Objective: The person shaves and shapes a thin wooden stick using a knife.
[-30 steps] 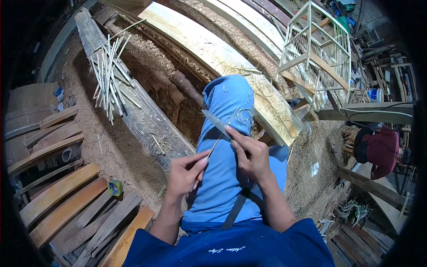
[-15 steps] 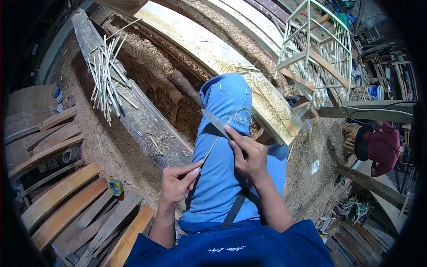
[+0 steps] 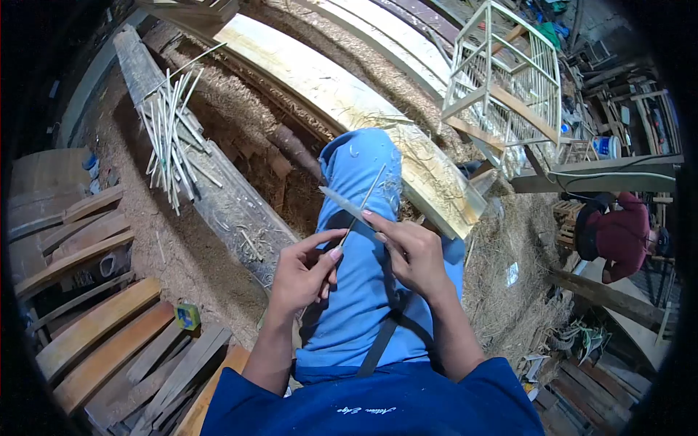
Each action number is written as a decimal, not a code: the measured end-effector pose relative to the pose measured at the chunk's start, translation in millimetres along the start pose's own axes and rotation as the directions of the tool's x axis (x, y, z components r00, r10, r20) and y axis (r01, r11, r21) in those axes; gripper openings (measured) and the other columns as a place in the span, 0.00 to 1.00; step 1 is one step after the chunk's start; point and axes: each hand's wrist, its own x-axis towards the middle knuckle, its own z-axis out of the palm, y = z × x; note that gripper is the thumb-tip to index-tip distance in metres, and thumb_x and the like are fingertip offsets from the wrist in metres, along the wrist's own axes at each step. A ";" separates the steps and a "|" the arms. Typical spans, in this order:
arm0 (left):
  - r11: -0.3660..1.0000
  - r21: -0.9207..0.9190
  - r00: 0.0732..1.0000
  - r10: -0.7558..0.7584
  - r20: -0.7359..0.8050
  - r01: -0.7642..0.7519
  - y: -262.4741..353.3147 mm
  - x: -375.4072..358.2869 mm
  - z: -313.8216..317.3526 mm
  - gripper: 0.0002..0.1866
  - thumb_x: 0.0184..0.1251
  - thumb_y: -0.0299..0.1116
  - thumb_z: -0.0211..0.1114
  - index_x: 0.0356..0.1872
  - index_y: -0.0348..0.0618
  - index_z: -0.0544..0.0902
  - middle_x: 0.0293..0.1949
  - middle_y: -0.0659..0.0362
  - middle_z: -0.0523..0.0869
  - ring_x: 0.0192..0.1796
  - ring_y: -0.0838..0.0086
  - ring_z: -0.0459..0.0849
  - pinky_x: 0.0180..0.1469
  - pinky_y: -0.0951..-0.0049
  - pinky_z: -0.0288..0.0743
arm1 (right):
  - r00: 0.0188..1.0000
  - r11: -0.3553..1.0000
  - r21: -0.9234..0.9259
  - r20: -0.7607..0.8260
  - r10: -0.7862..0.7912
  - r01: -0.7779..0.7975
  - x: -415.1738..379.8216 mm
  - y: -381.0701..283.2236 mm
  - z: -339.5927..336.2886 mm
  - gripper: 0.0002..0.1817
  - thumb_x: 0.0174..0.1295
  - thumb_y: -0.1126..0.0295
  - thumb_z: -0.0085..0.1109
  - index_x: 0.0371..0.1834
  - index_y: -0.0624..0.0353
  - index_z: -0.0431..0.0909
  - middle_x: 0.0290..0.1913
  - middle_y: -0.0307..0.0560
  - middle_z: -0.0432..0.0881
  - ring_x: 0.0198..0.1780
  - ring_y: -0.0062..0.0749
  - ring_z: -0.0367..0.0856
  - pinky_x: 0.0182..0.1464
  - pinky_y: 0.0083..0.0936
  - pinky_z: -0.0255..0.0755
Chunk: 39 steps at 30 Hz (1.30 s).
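Note:
My right hand (image 3: 416,254) grips a knife, its flat grey blade (image 3: 339,201) pointing up and left over my blue-trousered knee (image 3: 367,163). A thin wooden stick (image 3: 374,186) crosses the blade and rises past it over the knee. Its lower end is pinched between thumb and finger of my left hand (image 3: 307,272). The two hands are close together above the thigh, and the knife's handle is hidden in my right fist. Thin curled shavings (image 3: 392,187) cling to the trouser cloth near the knee.
A pile of pale sticks (image 3: 173,138) lies on a weathered plank (image 3: 236,207) at left. A thick pale beam (image 3: 313,80) runs beyond my knee. A slatted wooden cage (image 3: 502,91) stands upper right; a person in maroon (image 3: 624,236) is at far right. Curved boards (image 3: 98,327) lie lower left.
My left hand has moved up and right, closer to the blade. More of the stick now sticks out beyond the knife. My right hand has stayed nearly in place.

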 end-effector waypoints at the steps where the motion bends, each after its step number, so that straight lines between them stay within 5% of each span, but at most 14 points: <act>1: 0.999 0.043 1.000 -0.013 -0.002 0.013 4.6 1.9 2.3 0.18 0.74 0.30 0.67 0.62 0.41 0.82 0.19 0.65 0.81 0.14 0.87 0.72 0.15 0.82 0.62 | 1.000 1.000 -0.006 0.015 -0.017 0.018 -0.2 1.2 -1.1 0.24 0.61 0.80 0.62 0.62 0.51 0.84 0.36 0.57 0.87 0.34 0.48 0.87 0.39 0.34 0.79; 7: 0.995 0.094 0.998 -0.019 -0.054 0.024 5.3 6.5 6.6 0.16 0.72 0.31 0.69 0.57 0.39 0.83 0.19 0.64 0.81 0.13 0.86 0.73 0.14 0.82 0.61 | 0.999 0.998 0.054 0.030 -0.028 0.026 -5.1 2.1 13.0 0.26 0.61 0.79 0.65 0.64 0.50 0.82 0.30 0.54 0.84 0.28 0.44 0.82 0.34 0.35 0.76; 10: 0.994 0.093 0.993 -0.037 -0.116 0.048 -0.9 6.7 11.0 0.16 0.70 0.29 0.71 0.56 0.38 0.83 0.19 0.66 0.81 0.15 0.88 0.73 0.16 0.83 0.62 | 0.999 0.997 0.064 -0.005 -0.042 0.042 -10.0 3.7 19.9 0.27 0.64 0.68 0.66 0.68 0.38 0.80 0.23 0.47 0.76 0.24 0.43 0.79 0.27 0.41 0.73; 15: 0.986 0.121 0.974 0.138 -0.180 -0.118 -18.0 4.5 13.0 0.14 0.69 0.26 0.72 0.54 0.38 0.85 0.20 0.70 0.80 0.22 0.91 0.74 0.23 0.86 0.63 | 0.996 0.998 -0.052 -0.074 -0.039 0.035 -8.3 6.0 22.3 0.26 0.63 0.65 0.68 0.66 0.34 0.81 0.21 0.43 0.75 0.20 0.40 0.78 0.23 0.40 0.69; 18: 0.984 0.117 0.968 0.153 -0.201 -0.131 -24.4 0.8 10.3 0.14 0.67 0.26 0.74 0.52 0.38 0.86 0.23 0.68 0.82 0.21 0.90 0.75 0.22 0.86 0.62 | 0.999 0.997 -0.079 -0.050 -0.002 -0.002 -7.2 -5.0 17.5 0.26 0.60 0.74 0.69 0.63 0.44 0.84 0.24 0.47 0.79 0.23 0.40 0.79 0.27 0.36 0.72; 25: 0.984 0.133 0.965 0.149 -0.217 -0.122 -29.9 -12.5 7.2 0.13 0.67 0.25 0.73 0.51 0.37 0.87 0.24 0.67 0.83 0.20 0.89 0.74 0.22 0.85 0.63 | 0.994 0.991 -0.128 -0.098 -0.039 0.027 -8.5 -1.0 22.3 0.26 0.59 0.71 0.71 0.63 0.40 0.84 0.20 0.43 0.73 0.20 0.39 0.76 0.24 0.37 0.69; 27: 0.985 0.097 0.957 0.160 -0.244 -0.140 -34.5 -13.6 7.7 0.12 0.67 0.26 0.73 0.50 0.37 0.88 0.24 0.66 0.84 0.20 0.89 0.74 0.21 0.85 0.62 | 0.989 0.985 -0.163 -0.130 -0.072 0.050 -11.3 4.2 27.5 0.27 0.61 0.65 0.69 0.65 0.32 0.82 0.20 0.40 0.71 0.18 0.36 0.75 0.21 0.38 0.67; 39: 0.994 0.079 0.969 0.098 -0.226 -0.082 -40.6 -48.2 -6.0 0.11 0.68 0.24 0.72 0.50 0.36 0.88 0.26 0.66 0.84 0.22 0.90 0.75 0.24 0.86 0.64 | 0.981 0.987 -0.164 -0.191 -0.027 -0.005 -7.6 7.7 24.1 0.24 0.60 0.72 0.69 0.61 0.40 0.86 0.20 0.44 0.73 0.19 0.37 0.75 0.23 0.35 0.68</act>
